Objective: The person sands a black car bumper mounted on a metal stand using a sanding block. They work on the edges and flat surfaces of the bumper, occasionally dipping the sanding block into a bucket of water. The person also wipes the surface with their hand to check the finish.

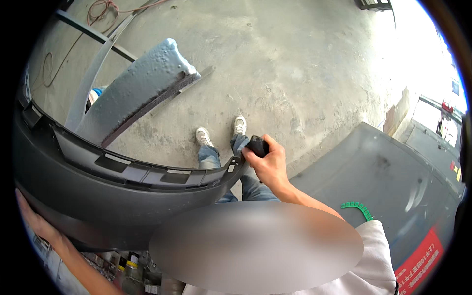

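A long, curved black car bumper (pixel 98 196) stretches from the left rim toward the middle, with square cut-outs along its upper edge. My left hand (pixel 37 219) supports its lower outer face at the far left. Some of those fingers run out of the picture. By the bumper's right end, my right hand (pixel 268 164) is closed round a small rounded black object (pixel 257 146). What kind of object it is, I cannot tell. It sits close beside the bumper's tip; whether they touch is unclear.
Beyond the bumper a light-blue padded support arm (pixel 142 81) rises on a metal frame (pixel 93 32). A reddish hose (pixel 101 7) lies on the concrete floor. At right stands a grey flat-topped surface (pixel 364 172) bearing a green curved strip (pixel 359 205). Bottles (pixel 132 263) show lower left.
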The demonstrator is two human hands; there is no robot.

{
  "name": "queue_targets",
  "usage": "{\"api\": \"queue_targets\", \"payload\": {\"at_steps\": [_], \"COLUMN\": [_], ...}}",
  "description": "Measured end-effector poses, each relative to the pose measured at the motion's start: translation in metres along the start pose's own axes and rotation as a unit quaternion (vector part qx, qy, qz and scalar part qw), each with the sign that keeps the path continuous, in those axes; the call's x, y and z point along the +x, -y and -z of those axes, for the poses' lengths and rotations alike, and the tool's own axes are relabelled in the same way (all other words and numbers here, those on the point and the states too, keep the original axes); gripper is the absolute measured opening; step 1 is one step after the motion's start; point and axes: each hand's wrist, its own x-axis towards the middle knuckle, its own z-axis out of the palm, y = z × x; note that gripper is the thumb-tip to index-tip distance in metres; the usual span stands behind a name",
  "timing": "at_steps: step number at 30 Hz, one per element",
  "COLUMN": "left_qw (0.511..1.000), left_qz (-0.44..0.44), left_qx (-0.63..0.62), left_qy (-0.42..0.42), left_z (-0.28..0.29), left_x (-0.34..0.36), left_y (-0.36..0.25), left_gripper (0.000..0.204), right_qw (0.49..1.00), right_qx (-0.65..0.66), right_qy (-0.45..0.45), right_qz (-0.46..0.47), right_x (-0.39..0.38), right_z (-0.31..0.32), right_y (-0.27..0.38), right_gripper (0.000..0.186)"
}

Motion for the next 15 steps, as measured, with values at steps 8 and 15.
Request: {"api": "queue_targets", "payload": {"at_steps": [8, 15], "left_qw": [0.998, 0.997], "left_qz": [0.055, 0.071], "left_qx": [-0.007, -0.017], "left_qy": [0.002, 0.003], "left_z": [0.012, -0.003], "left_x": [0.007, -0.008], "left_y": [0.01, -0.031], "left_gripper": [0.06, 0.055], "right_qw": [0.996, 0.985], "right_qx": [0.078, 0.005], "right_qy": [0.04, 0.029], "right_qz": [-0.014, 0.172], "right_x": [-0.016, -0.018], "right_z": [0.011, 0.045], "right_y": [-0.008, -0.004], "right_gripper": [0.022, 0.02]}}
